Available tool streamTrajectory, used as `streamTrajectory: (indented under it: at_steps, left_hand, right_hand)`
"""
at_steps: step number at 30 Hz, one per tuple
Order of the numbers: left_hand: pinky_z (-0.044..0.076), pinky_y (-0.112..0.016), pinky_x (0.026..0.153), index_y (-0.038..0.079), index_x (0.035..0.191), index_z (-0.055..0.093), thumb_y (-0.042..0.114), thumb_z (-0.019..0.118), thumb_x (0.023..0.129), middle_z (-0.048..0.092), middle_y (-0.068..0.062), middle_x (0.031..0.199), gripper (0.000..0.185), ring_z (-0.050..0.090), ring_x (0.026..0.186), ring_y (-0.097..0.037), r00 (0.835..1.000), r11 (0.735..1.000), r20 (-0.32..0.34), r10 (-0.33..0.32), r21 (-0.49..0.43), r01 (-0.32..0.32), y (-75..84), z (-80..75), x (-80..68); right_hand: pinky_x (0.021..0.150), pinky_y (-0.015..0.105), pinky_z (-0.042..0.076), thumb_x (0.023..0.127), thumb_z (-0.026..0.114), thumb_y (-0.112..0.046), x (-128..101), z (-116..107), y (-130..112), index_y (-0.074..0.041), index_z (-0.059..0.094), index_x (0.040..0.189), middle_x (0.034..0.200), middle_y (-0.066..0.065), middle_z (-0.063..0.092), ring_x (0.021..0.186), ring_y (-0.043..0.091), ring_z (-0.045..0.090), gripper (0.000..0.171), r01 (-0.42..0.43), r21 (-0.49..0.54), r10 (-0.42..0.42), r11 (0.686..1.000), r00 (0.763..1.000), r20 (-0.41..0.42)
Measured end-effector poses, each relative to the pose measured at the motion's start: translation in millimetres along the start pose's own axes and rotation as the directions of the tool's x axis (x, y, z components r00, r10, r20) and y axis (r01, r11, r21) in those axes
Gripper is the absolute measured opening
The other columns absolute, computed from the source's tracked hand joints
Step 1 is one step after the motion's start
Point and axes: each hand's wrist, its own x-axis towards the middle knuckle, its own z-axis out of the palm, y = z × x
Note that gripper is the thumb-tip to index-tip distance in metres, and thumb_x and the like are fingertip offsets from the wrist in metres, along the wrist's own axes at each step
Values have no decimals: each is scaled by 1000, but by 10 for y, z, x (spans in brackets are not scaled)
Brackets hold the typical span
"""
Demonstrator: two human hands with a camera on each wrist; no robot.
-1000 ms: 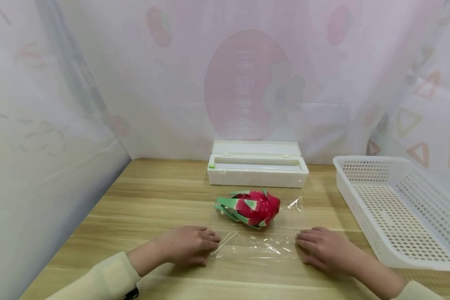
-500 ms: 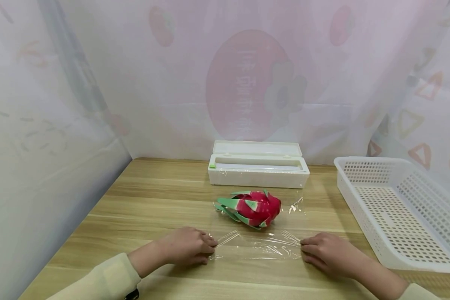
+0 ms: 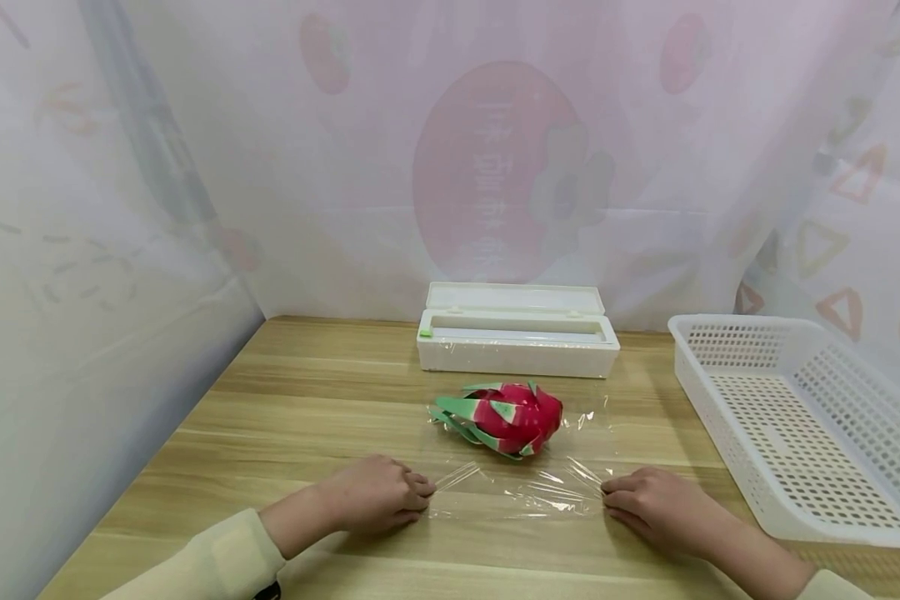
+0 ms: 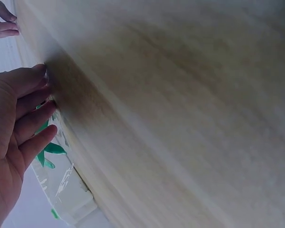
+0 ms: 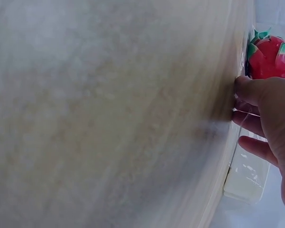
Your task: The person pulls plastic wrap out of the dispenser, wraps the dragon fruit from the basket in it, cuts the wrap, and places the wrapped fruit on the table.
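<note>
A red dragon fruit [image 3: 521,418] with green scales lies on its side on a sheet of clear cling film [image 3: 525,504] in the head view. At the sheet's near left corner my left hand [image 3: 382,493] pinches the film between thumb and fingers. My right hand [image 3: 656,504] pinches the near right corner the same way. Straight creases run from both hands toward the fruit. In the right wrist view the thumb and index finger of the right hand [image 5: 270,114] meet low at the table, with the dragon fruit [image 5: 270,57] beyond them.
Behind the fruit stands a white cling film box [image 3: 519,354], its lid raised, with film hanging over its front. A white perforated basket [image 3: 708,425] stands at the right. Printed curtains [image 3: 330,208] enclose the wooden table [image 3: 292,400].
The fingers of both hands have closed on the film's near corners, and creases have formed at each. The right hand shifted slightly outward. The dragon fruit, box and basket stayed put.
</note>
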Motion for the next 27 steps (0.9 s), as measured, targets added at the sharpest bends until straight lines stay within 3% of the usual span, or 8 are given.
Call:
streamTrajectory:
  at_steps: [5,9,13,17,20,24,27]
  left_hand:
    - [54,-28,82,17,101,76,18,66,92,68,2,115,14,66,102,-11,998,998,-52,27,52,-25,10,15,16]
    - [55,-26,76,18,86,74,16,68,90,71,6,107,8,68,93,-8,994,997,-97,41,65,-35,22,29,37]
    - [54,-22,65,19,69,62,12,69,87,69,12,92,21,67,78,-5,988,998,-149,49,41,-43,19,56,50]
    - [50,-20,58,19,65,55,9,69,85,59,14,78,26,57,62,-2,981,998,-188,57,21,-53,0,82,50]
    - [52,-21,64,17,67,59,8,69,85,64,12,82,23,60,66,-3,972,998,-229,57,20,-54,-12,83,43]
    - [55,-26,79,12,82,72,9,72,84,72,2,100,4,68,87,-8,959,999,-278,50,26,-44,-21,70,25]
    - [55,-30,82,8,92,75,11,74,83,72,-2,103,9,69,91,-12,944,998,-328,46,43,-34,-33,62,17]
  right_hand:
    - [70,35,56,83,75,-14,-5,19,-5,-12,72,88,96,1,71,82,16,68,6,-5,-24,5,1000,1000,-21]
    - [68,33,56,84,74,-15,3,46,0,-11,69,86,93,-1,70,80,14,68,6,10,-29,-12,1000,998,-57]
    - [67,30,55,84,73,-11,4,80,8,-11,67,86,90,-3,69,78,11,67,6,19,-29,-21,999,996,-92]
    - [68,30,55,94,64,-16,1,105,24,-11,66,88,88,-3,67,78,12,66,8,34,-36,-39,999,989,-143]
    - [70,31,56,102,51,-22,4,100,35,-10,67,89,90,0,67,79,15,67,24,37,-60,-47,998,982,-184]
    - [70,34,56,107,34,-28,11,71,54,-9,65,88,93,4,68,79,20,67,41,34,-119,-60,992,973,-223]
    - [69,36,56,108,29,-24,37,42,69,-8,64,88,93,6,68,79,22,67,44,33,-184,-80,982,964,-255]
